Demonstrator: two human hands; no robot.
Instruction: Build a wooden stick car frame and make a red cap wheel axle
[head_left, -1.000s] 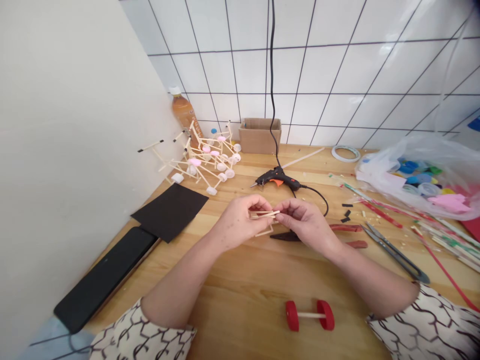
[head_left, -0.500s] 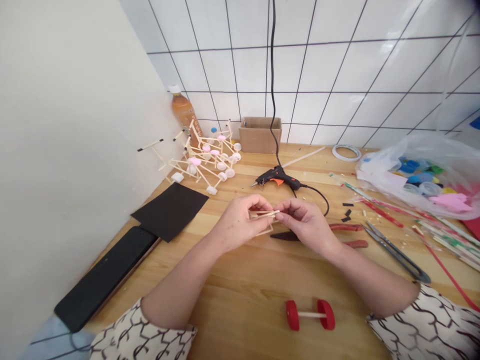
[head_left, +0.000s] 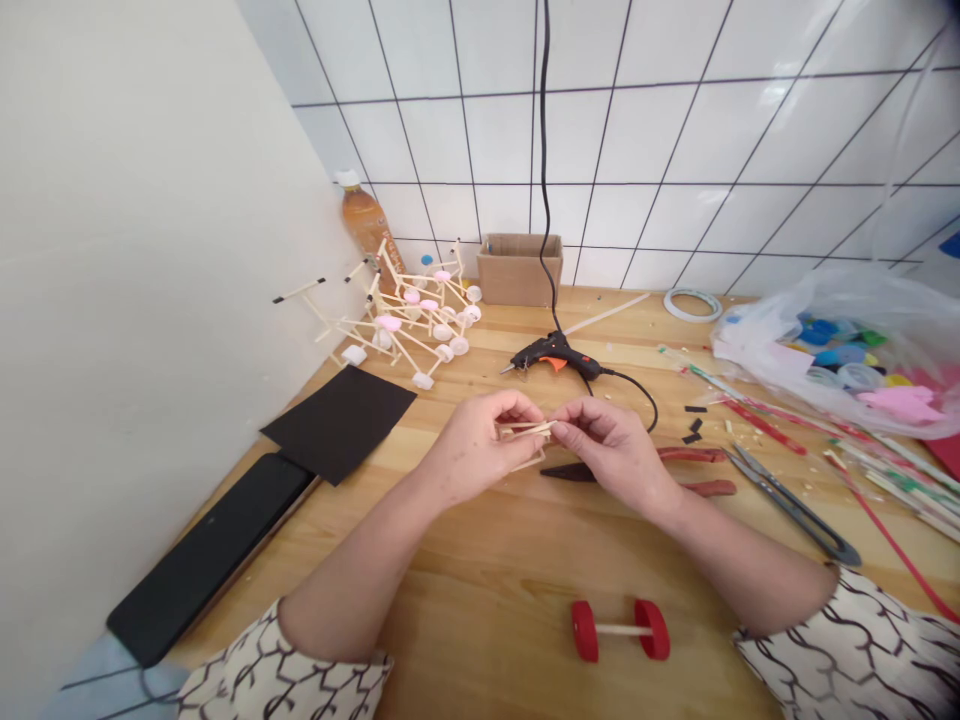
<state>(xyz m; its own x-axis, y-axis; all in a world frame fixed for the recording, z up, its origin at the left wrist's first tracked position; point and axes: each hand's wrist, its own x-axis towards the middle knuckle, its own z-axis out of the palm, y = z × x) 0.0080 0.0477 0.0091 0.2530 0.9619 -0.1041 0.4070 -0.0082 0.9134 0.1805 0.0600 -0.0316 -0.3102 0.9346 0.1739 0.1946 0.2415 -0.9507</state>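
Above the middle of the table, my left hand (head_left: pixel 480 445) is closed round a small frame of thin wooden sticks (head_left: pixel 531 430). My right hand (head_left: pixel 611 445) pinches the sticks' right end between thumb and fingertips, which nearly touch the left fingertips. My fingers hide part of the frame. Beneath and beside the right hand lie pliers (head_left: pixel 694 455) with red handles and dark jaws. Closer to me, two red bottle caps (head_left: pixel 651 630) are joined by a stick like wheels on an axle. Behind my hands lies a black glue gun (head_left: pixel 559 352).
Several stick models with white cap wheels (head_left: pixel 420 320) stand at the back left by a drink bottle (head_left: pixel 367 220). Black paper (head_left: pixel 341 420) and a phone (head_left: pixel 214 550) lie left. Snips (head_left: pixel 795 505), loose sticks, a tape roll (head_left: pixel 692 305) and a bag of caps (head_left: pixel 847 340) are right.
Both hands keep their grip on the stick frame at almost the same spot. Only a slight shift of the frame and fingers shows.
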